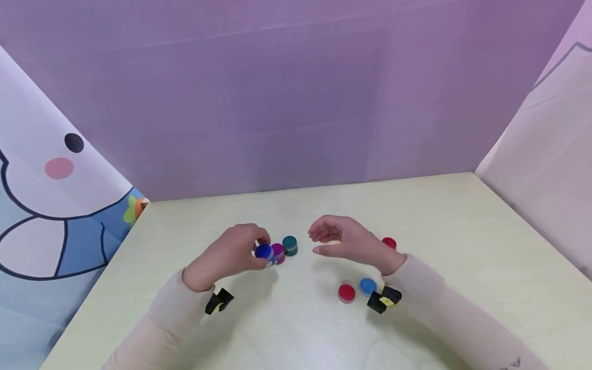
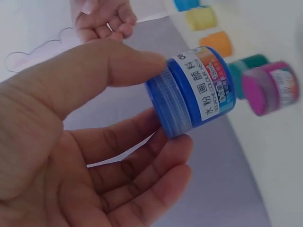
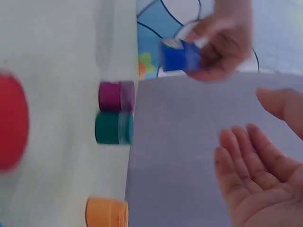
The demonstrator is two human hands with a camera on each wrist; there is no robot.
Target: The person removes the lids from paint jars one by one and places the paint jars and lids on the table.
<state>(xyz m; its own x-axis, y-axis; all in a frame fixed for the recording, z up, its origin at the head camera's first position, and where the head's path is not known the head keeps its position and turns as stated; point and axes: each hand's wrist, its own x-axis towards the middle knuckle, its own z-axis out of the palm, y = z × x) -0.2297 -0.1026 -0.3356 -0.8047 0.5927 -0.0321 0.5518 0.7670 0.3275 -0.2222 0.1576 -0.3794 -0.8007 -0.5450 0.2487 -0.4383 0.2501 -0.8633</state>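
My left hand (image 1: 233, 252) grips a small blue gouache paint jar (image 2: 203, 87) by its lid end, thumb on one side and fingers on the other. The left wrist view shows the jar tilted sideways, its white label facing the camera, raised off the table. Just right of it stand a magenta paint jar (image 1: 279, 252) and a dark green jar (image 1: 290, 245), side by side. My right hand (image 1: 349, 240) hovers over the table right of the green jar, fingers loosely bent and nothing in it. An orange jar (image 3: 105, 212) is near it, mostly hidden by that hand in the head view.
In front of the right forearm sit a red jar (image 1: 346, 293) and a light blue jar (image 1: 368, 286). Another red jar (image 1: 389, 242) shows behind the right wrist. A yellow jar (image 2: 201, 18) stands beside the orange one. A purple wall (image 1: 305, 103) closes the table's far edge.
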